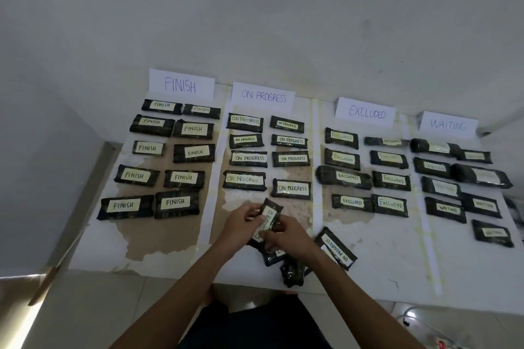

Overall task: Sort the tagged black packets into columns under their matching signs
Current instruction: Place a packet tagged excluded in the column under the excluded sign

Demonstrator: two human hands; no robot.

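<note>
- Four paper signs stand along the far edge of the desk (397, 258): FINISH sign (181, 84), ON PROGRESS sign (263, 96), EXCLUDED sign (367, 112), WAITING sign (447, 125).
- Tagged black packets lie in paired columns under each sign; tags match the signs where legible, while several WAITING tags are too faint to read.
- Both hands meet over the near end of the ON PROGRESS column, holding one packet (270, 215) upright; its tag appears to read EXCLUDED.
- Left hand (241, 225): fingers pinch the packet's left edge.
- Right hand (286, 236): fingers close on its lower end.
- Unsorted pile (292, 270) lies at the near desk edge beneath the hands, with an ON PROGRESS packet (336, 248) tilted just right of it.
</note>
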